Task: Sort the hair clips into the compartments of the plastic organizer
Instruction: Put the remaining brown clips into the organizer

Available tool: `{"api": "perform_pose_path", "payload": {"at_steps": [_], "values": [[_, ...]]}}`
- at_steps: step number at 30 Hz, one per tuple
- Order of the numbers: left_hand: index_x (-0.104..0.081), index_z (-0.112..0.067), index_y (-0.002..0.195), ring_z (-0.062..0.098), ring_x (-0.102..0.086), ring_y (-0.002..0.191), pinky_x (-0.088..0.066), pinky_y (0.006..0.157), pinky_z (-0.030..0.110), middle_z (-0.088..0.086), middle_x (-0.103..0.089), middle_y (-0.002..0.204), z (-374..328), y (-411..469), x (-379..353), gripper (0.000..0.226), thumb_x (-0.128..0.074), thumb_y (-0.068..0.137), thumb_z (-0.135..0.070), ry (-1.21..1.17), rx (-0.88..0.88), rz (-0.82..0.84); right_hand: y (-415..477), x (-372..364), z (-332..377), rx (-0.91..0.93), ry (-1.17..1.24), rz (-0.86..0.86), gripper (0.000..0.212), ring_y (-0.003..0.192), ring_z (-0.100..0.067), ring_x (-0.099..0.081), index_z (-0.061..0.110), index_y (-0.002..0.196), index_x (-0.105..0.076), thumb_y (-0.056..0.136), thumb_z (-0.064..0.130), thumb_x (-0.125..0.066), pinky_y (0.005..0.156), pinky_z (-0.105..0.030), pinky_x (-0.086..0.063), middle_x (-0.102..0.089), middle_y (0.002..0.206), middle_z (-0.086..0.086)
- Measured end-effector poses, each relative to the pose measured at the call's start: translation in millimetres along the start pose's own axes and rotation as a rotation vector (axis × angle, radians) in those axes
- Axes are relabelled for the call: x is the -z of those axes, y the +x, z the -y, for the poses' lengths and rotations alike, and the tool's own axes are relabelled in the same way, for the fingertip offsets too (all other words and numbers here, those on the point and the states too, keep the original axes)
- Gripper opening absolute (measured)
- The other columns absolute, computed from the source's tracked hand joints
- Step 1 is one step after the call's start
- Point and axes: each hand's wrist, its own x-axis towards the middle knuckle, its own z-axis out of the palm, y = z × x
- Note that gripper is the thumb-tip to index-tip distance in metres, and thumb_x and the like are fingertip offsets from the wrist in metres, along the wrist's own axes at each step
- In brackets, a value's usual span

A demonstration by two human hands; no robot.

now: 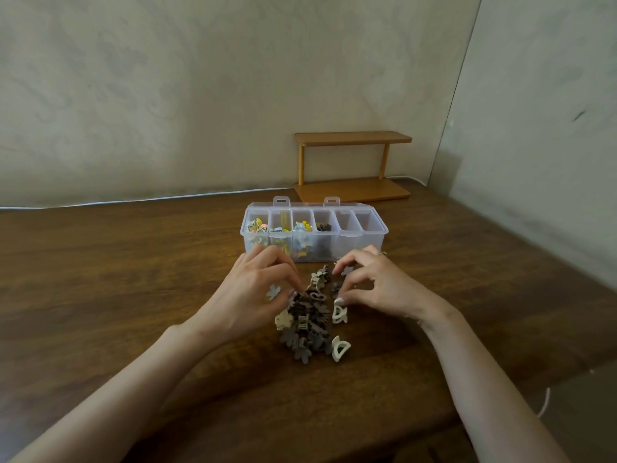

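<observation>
A clear plastic organizer [362,247] with six compartments stands open on the table. Its four left compartments hold clips: colourful ones in three, brown ones [323,226] in the fourth. The two right compartments look bare. In front of it lies a pile of brown and cream hair clips [305,325]. My left hand [253,289] curls over the pile's left side, fingertips in the clips, with a pale flower clip [273,291] held against it. My right hand [374,284] pinches at brown clips on the pile's far right between thumb and forefinger, a pale clip [347,270] tucked under its fingers.
A small wooden two-tier shelf [352,162] stands behind the organizer against the wall. A white cable [167,197] runs along the table's back edge. The wooden table [117,279] ends on the right near a wall, with its front edge close to me.
</observation>
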Motion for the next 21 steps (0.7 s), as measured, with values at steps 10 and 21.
{"api": "perform_pose_path", "payload": {"at_steps": [10, 21], "values": [[-0.064, -0.031, 0.083, 0.003, -0.038, 0.096, -0.041, 0.085, 0.029, -0.013, -0.052, 0.100, 15, 4, 15, 0.025, -0.044, 0.074, -0.041, 0.019, 0.053, -0.002, -2, 3, -2, 0.031, 0.032, 0.040, 0.020, 0.121, -0.001, -0.029, 0.034, 0.086, -0.069, 0.069, 0.037, -0.079, 0.097, -0.027, -0.028, -0.046, 0.121, 0.018], [-0.055, -0.042, 0.085, -0.002, -0.022, 0.109, -0.023, 0.094, 0.020, -0.017, -0.035, 0.118, 16, 1, 14, 0.018, -0.064, 0.074, -0.054, 0.097, 0.035, 0.367, 0, -2, -4, 0.035, -0.044, 0.074, 0.021, 0.126, -0.003, -0.024, 0.030, 0.091, -0.068, 0.072, 0.034, -0.078, 0.103, -0.030, -0.024, -0.043, 0.129, 0.016]]}}
